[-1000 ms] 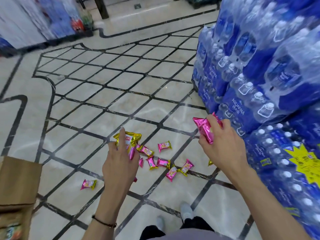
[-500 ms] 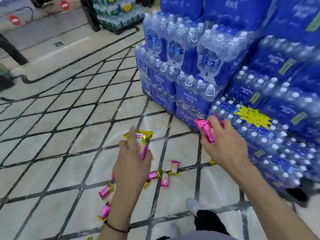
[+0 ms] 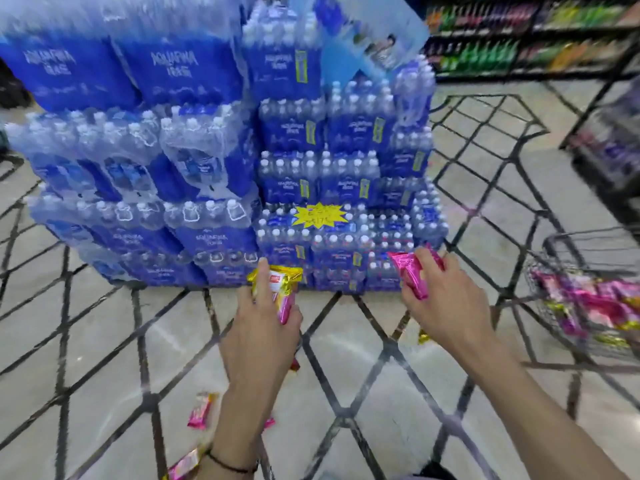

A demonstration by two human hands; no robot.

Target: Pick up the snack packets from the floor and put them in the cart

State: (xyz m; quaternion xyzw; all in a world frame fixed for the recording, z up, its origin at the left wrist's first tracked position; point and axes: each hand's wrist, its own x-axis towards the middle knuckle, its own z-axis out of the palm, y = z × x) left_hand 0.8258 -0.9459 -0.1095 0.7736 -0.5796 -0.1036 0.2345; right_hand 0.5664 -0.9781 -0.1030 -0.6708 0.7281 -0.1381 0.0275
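Left hand: the left hand (image 3: 263,327) is closed around a small bunch of glossy foil snack packets, gold-and-white on top and pink below (image 3: 278,289); the index finger lies straight along the packets, the thumb pressing from the right.
Right hand: the right hand (image 3: 446,303) is curled shut on a shiny pink foil snack packet (image 3: 410,273), which juts out to the left past the fingers; a scrap of gold foil (image 3: 423,337) shows just beneath the wrist, though whether it is held or lies on the floor cannot be told.
Position of the hands: both are raised above the floor, apart from each other, with the right one nearer the cart.
Floor: pale marble tiles with dark diagonal inlay lines (image 3: 104,358); at least three pink-and-gold loose packets (image 3: 201,410) lie near the left forearm at the lower edge of the view.
Cart: a dark wire-mesh shopping cart (image 3: 568,244) stands at the right edge, partly cut off.
Cart contents: a heap of pink and gold packets (image 3: 588,303) already covers its bottom.
Background: a stacked display of shrink-wrapped blue-labelled water bottle packs (image 3: 221,161) stands directly ahead; blurred.
Progress, judged: well under way. Many packets are carted, two handfuls are not yet deposited, and a few remain to be gathered.
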